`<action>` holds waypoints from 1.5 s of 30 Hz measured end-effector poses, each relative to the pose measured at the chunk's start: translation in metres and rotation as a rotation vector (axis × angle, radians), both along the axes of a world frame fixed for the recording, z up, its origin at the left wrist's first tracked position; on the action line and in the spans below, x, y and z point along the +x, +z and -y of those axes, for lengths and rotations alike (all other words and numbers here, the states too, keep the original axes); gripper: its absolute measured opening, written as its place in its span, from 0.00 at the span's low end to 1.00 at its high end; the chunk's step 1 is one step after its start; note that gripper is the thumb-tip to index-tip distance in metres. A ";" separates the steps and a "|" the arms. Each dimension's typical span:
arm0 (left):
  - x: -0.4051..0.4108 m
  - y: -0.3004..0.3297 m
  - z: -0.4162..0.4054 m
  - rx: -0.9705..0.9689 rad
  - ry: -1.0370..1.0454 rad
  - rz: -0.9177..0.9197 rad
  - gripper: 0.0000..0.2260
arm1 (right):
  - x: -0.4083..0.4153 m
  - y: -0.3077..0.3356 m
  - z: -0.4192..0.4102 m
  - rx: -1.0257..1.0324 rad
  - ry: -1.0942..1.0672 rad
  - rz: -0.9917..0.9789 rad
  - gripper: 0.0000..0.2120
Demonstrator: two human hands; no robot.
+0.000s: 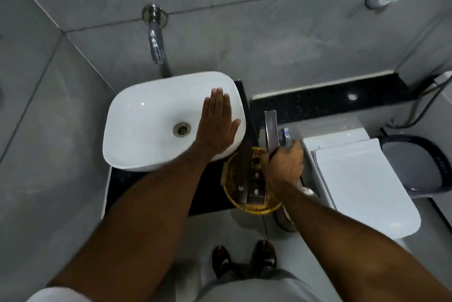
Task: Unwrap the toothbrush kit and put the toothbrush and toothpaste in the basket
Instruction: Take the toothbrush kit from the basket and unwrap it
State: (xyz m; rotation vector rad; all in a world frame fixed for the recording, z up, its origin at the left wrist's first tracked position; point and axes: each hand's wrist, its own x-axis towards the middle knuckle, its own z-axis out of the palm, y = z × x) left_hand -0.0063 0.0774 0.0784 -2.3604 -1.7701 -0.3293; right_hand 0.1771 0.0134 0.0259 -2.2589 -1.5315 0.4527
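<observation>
Right hand (283,167) over wicker basket (232,194), clenched on toothbrush (286,136) and wrapper (271,130); unwrapped, undeposited; toothpaste unseen.

A glossy white ceramic sink (146,115) sits on a polished black stone table (215,186). Right of the sink, the basket (232,194) is woven yellow wicker; above it, the tap (155,42) is shiny chrome metal.
</observation>
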 end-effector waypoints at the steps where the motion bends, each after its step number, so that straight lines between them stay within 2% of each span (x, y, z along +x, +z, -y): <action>1: 0.000 0.021 -0.016 0.034 -0.018 -0.021 0.31 | -0.004 0.014 -0.011 0.072 0.021 -0.022 0.16; 3: 0.001 0.074 -0.049 0.102 -0.075 -0.051 0.30 | -0.019 0.049 -0.039 0.209 0.066 -0.059 0.16; 5: 0.007 0.136 -0.078 0.143 -0.116 -0.011 0.25 | -0.040 0.091 -0.069 0.342 0.075 -0.107 0.17; 7: 0.010 0.196 -0.097 0.159 -0.085 0.052 0.18 | -0.058 0.134 -0.094 0.413 0.099 -0.160 0.17; 10: 0.000 0.273 -0.115 0.136 -0.025 0.060 0.17 | -0.077 0.191 -0.124 0.499 0.158 -0.174 0.17; 15: -0.030 0.366 -0.121 0.073 -0.028 0.188 0.16 | -0.095 0.253 -0.150 0.652 0.235 -0.114 0.18; 20: -0.057 0.423 -0.117 -0.078 -0.072 0.374 0.08 | -0.105 0.282 -0.159 0.731 0.290 -0.067 0.21; 25: -0.064 0.454 -0.117 -0.109 -0.062 0.226 0.07 | -0.117 0.294 -0.161 0.759 0.315 -0.076 0.21; 34: -0.071 0.459 -0.124 -0.162 -0.036 0.241 0.05 | -0.119 0.293 -0.166 0.781 0.338 -0.071 0.22; 39: -0.064 0.456 -0.126 -0.163 -0.015 0.243 0.07 | -0.119 0.293 -0.171 0.765 0.356 -0.074 0.22; 42: -0.060 0.455 -0.126 -0.137 -0.022 0.331 0.06 | -0.117 0.291 -0.173 0.773 0.370 -0.086 0.22; 45: -0.061 0.451 -0.124 -0.127 -0.068 0.560 0.07 | -0.111 0.294 -0.176 0.796 0.406 -0.103 0.22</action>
